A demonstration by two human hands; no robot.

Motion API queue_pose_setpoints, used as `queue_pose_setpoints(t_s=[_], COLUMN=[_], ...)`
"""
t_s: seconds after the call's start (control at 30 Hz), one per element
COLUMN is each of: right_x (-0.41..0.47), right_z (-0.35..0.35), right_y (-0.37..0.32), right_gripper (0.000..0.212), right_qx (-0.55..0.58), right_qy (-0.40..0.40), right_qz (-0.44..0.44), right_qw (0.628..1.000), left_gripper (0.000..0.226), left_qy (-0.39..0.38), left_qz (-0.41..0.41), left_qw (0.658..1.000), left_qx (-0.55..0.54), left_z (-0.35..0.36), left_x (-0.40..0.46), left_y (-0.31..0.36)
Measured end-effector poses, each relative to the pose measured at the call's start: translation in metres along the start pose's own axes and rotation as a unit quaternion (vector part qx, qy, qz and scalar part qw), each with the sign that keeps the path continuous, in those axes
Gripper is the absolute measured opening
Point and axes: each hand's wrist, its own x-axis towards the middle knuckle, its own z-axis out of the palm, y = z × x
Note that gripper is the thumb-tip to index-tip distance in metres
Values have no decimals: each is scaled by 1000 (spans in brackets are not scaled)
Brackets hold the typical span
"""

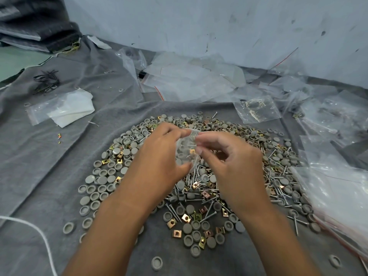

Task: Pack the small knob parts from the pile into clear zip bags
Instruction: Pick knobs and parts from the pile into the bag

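A wide pile [111,176] of small grey round knob caps, brass square clips and silver screws lies on the grey cloth. Above its middle I hold a small clear zip bag [186,150] with grey caps, a brass clip and screws inside. My left hand [159,156] grips the bag from the left, fingers over its top and thumb at its lower edge. My right hand [231,156] pinches the bag's right edge between thumb and forefinger. Both forearms cover part of the pile.
Empty clear zip bags [189,78] are heaped at the back by the pale wall. More bags [338,188] lie stacked at the right. A filled bag [257,108] sits behind the pile. A bag with white paper [65,108] and black bands [46,80] lie left.
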Motion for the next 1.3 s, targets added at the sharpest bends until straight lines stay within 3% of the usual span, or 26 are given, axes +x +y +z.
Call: queue_pose_setpoints(t_s=[0.17, 0.23, 0.3, 0.4, 0.53, 0.67, 0.87, 1.07, 1.3], right_x=[1, -1, -7, -18, -18, -17, -10, -15, -17], right_z=[-17, -27, -30, -27, -25, -25, -37, -33, -25], right_y=[8, 13, 17, 21, 19, 20, 24, 23, 23], right_gripper=[11, 11, 14, 33, 28, 9, 9, 10, 17], right_qx=[-30, -82, -168, -296, -343, -306, -240, -273, -355], right_qy=[-18, -113, -241, -347, -353, -341, -284, -296, -306], right_qz=[37, 102, 156, 112, 56, 78, 113, 107, 31], right_qw=[999, 985, 943, 883, 869, 885, 921, 909, 883], left_gripper=[72, 72, 72, 71, 72, 71, 72, 71, 70], left_qy=[9, 11, 11, 10, 7, 5, 8, 9, 6], left_qz=[-6, -4, -3, -5, -3, -3, -2, -3, -4], left_qw=[1000, 1000, 1000, 1000, 1000, 1000, 1000, 1000, 1000], left_qx=[2, 6, 5, 6, 6, 8, 9, 7, 7], left_z=[-1, -1, -1, -1, -1, -1, -1, -2, -2], left_x=[0, -1, -1, 0, 0, 0, 0, 1, 0], left_y=[-3, -3, -2, -2, -3, -2, -2, -3, -2])
